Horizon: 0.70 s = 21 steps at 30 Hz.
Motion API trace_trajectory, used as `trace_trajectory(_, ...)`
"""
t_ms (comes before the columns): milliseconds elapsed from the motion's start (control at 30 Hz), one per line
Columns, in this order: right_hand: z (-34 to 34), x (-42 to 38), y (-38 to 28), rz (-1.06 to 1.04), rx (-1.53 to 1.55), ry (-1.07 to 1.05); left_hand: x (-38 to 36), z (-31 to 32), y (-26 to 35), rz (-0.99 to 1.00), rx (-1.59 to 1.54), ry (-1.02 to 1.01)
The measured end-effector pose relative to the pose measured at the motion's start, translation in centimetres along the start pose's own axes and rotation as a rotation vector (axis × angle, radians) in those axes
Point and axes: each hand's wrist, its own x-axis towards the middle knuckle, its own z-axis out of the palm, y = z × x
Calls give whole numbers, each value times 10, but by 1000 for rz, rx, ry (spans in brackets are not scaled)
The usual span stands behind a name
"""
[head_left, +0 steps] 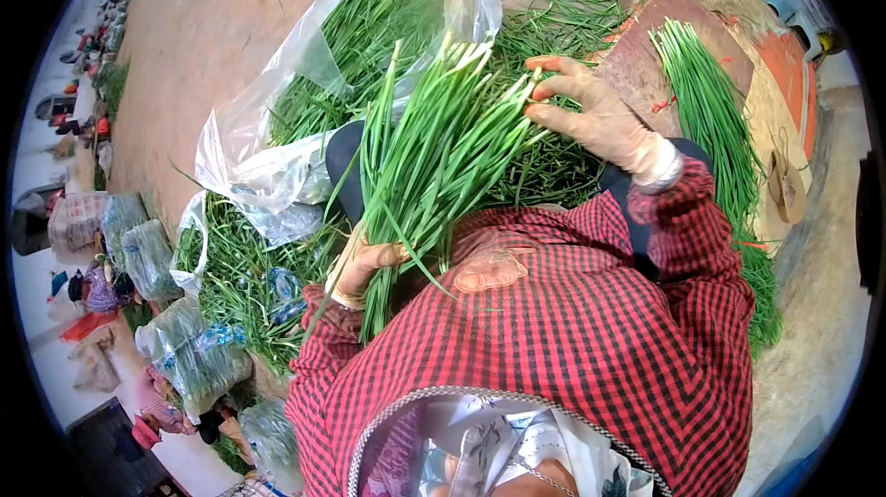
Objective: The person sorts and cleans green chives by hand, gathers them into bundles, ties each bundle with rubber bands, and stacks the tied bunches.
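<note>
A loose bunch of long green stalks (434, 146) with pale ends lies across my lap, its pale ends pointing up and away from me. My left hand (367, 262), in a thin pale glove, is wrapped round the lower, leafy part of the bunch. At the pale ends on the right, my gloved right hand (595, 114) has its thumb and fingers round the tips of a few stalks, with orange-stained fingertips. Behind the bunch stands an open clear plastic bag (277, 160) full of more green stalks (369, 35).
On the right, a neat bundle of stalks (706, 100) rests on a reddish-brown board (637, 54). Loose greens (240, 285) heap at my left. Farther left are several plastic-wrapped bales (189, 349) and people (101, 285). A sandal-like object (786, 188) lies at the far right.
</note>
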Motion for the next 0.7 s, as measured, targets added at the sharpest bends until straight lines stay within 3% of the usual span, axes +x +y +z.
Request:
trace_trajectory(133, 18, 12, 5, -208, 41, 159, -1, -10, 1, -46, 228, -42)
trace_trajectory(233, 12, 11, 5, -251, 55, 150, -3, -6, 2, -19, 107, -43)
trace_trajectory(300, -2, 11, 25, -144, -97, 267, 0, -21, -10, -30, 4, -63)
trace_trajectory(367, -20, 7, 50, -67, -147, 255, 1, -23, -5, 0, 208, -86)
trace_trajectory(433, -29, 2, 58, 138, -280, 192, 1, -31, -6, -46, 205, -68)
trace_trajectory(467, -26, -1, 65, 235, -52, 147, 1, -35, -8, -90, 200, -44)
trace_trajectory(500, -25, -2, 59, 238, -53, 144, 1, -38, -11, -73, 210, -50)
trace_trajectory(567, -20, -1, 30, 281, 306, -197, 0, -40, -14, -56, 220, -52)
trace_trajectory(700, -7, 3, 22, 138, 476, -106, -4, -17, -7, 0, 23, 25)
